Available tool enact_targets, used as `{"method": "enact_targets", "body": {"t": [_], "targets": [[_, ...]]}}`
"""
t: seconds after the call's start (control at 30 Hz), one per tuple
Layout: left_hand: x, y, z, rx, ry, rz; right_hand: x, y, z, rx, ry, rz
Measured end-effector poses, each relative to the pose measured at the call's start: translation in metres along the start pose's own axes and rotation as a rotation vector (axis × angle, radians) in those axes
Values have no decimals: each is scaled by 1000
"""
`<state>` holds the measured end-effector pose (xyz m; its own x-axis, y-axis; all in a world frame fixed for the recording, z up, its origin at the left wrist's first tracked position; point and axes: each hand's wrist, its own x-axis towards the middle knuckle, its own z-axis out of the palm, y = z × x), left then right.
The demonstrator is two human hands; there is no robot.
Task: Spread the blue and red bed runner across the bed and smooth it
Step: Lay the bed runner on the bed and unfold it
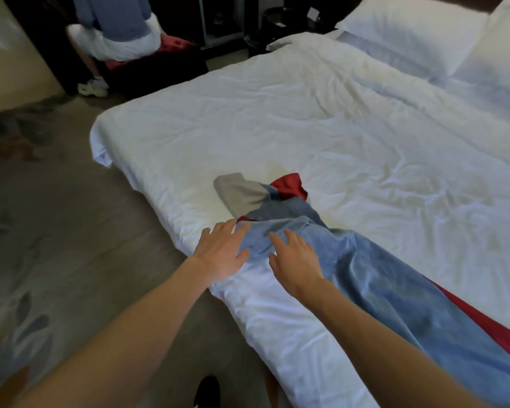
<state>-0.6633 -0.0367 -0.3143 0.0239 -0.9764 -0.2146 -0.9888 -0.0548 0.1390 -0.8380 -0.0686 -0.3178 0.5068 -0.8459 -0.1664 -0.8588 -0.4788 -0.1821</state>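
The bed runner [380,284] runs out of the picture at the right and bottom edges, so its near end is not seen; its far end is bunched and folded over itself, hiding the cloth beneath the folds. The bed [306,119] is cut off at the right and bottom, and the pillows [409,33] by the top and right edges. The palms of the left hand [221,254] and right hand [295,263] face down, so whether they press the cloth cannot be told. A seated person [115,28] is cut off by the top edge. A dark shoe [207,391] is partly cut by the bottom edge. The dark furniture [218,19] is too dim to make out.
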Motion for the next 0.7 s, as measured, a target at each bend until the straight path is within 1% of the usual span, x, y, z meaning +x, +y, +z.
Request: {"method": "enact_targets", "body": {"t": [0.1, 0.23, 0.37, 0.47, 0.6, 0.7], "targets": [[32, -32, -7, 12, -24, 61, 34, -13, -1, 15, 20, 72], [67, -67, -12, 33, -53, 67, 72, -24, 6, 9, -35, 135], [107, -95, -18, 55, -78, 108, 115, -28, 11, 24, -14, 182], [146, -104, -20, 53, -87, 147, 153, -24, 14, 47, 0, 212], [213, -107, -11, 87, -109, 249, 206, -6, 20, 89, 33, 291], [264, -107, 8, 102, -135, 329, 239, 13, 34, 144, 1, 370]]}}
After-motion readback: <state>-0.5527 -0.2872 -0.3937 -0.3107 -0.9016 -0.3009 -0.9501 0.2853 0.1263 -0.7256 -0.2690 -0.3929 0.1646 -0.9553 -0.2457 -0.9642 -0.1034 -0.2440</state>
